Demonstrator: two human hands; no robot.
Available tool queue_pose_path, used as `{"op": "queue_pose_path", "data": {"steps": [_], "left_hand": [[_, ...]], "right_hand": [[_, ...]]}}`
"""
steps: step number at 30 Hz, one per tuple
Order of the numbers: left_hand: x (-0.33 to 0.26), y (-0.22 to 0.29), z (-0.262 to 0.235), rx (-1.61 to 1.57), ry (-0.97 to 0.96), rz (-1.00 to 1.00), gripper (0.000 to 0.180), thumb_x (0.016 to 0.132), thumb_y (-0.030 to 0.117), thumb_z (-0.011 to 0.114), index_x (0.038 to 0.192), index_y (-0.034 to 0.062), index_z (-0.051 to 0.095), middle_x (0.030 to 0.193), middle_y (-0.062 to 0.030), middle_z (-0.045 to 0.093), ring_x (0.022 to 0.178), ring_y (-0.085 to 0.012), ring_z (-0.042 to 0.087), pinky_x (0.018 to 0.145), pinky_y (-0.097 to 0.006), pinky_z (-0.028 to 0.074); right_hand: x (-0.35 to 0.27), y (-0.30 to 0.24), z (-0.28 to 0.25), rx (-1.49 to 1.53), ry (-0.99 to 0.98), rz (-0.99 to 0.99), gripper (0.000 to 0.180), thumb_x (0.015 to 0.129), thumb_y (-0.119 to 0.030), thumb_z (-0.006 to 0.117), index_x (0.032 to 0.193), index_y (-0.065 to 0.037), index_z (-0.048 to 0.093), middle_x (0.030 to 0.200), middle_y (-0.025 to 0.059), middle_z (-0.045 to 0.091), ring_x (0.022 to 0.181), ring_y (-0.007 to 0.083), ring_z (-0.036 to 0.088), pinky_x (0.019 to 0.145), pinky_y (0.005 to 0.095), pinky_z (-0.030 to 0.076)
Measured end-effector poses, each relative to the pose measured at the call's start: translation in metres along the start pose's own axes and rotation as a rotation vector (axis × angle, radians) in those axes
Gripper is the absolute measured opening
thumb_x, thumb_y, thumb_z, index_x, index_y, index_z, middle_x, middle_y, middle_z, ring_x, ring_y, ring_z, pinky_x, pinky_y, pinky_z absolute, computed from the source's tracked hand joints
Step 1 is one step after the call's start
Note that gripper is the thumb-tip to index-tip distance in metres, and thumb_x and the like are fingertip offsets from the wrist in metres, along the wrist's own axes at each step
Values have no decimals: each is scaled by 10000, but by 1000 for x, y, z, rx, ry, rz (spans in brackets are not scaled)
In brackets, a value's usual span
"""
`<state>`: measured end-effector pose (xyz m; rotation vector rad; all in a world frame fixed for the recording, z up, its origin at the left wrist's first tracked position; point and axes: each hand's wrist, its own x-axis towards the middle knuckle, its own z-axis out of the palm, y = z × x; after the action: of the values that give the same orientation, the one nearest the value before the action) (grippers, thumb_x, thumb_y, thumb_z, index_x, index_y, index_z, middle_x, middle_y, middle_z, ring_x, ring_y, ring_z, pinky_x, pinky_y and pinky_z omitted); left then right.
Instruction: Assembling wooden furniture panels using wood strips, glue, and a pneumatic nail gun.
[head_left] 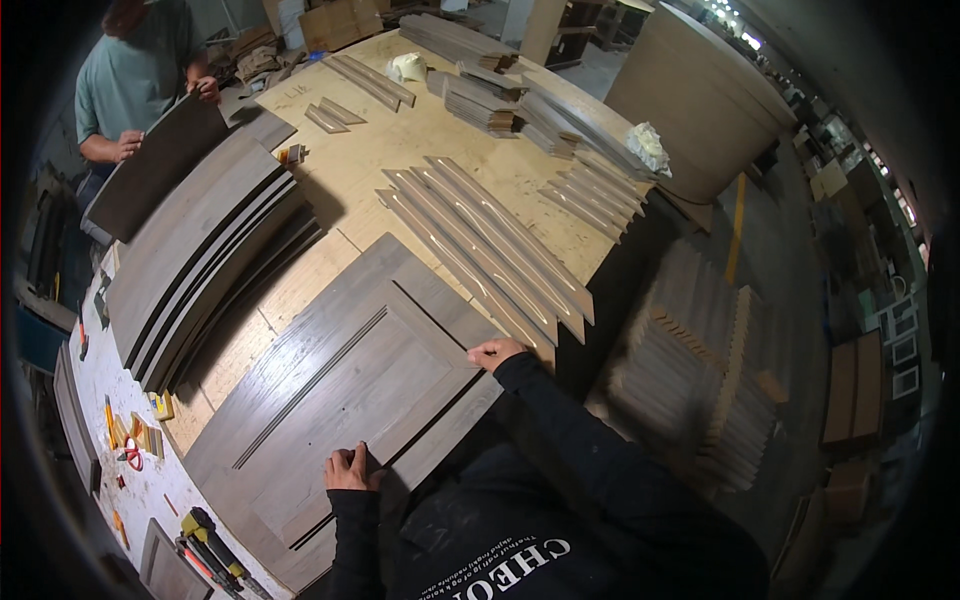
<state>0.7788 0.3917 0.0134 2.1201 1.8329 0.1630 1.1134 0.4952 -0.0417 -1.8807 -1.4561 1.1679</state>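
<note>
A grey wood-grain door panel [330, 380] with a recessed centre and dark grooves lies flat on the plywood workbench [390, 150] in front of me. My left hand [352, 468] rests on the panel near its lower groove, fingers curled against the surface. My right hand [494, 353] presses on the panel's right edge, fingers bent. Both arms wear black sleeves. Neither hand lifts anything.
Long grey moulding strips [490, 245] lie just beyond the panel. A stack of grey panels [200, 260] sits at the left, where another person [135, 75] holds a board. More strip piles [590, 185], a large round drum [700, 95], and hand tools [205, 545] surround the bench.
</note>
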Motion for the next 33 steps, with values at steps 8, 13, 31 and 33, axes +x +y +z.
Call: {"op": "queue_pose_path", "data": {"steps": [8,13,31,33], "left_hand": [[-4,2,17,71,198,35,615,525,236,740,1100,123,554,913,-112,489,853,-281,465,722,-413,384],[-3,2,13,12,235,57,687,531,275,734,1154,95,509,974,-146,488,911,-319,471,800,-431,365],[69,137,-25,-277,325,146,348,746,105,629,1076,33,546,1004,-196,517,929,-341,501,809,-420,411],[74,149,-29,-262,315,139,337,749,94,625,1071,32,547,1004,-195,517,928,-339,501,809,-418,411]], "right_hand": [[7,10,4,57,-1,-21,273,775,-259,634,929,-34,646,851,87,660,772,118,616,695,231,473],[-20,-8,-30,9,189,-141,263,755,-325,607,926,-131,655,879,97,637,806,222,612,742,299,466],[94,86,-273,-244,802,322,674,590,-346,718,1162,-89,472,1148,123,501,1099,286,436,935,389,333],[84,58,-285,-357,603,473,703,573,-394,717,1161,-95,475,1153,112,496,1101,279,433,937,395,317]]}}
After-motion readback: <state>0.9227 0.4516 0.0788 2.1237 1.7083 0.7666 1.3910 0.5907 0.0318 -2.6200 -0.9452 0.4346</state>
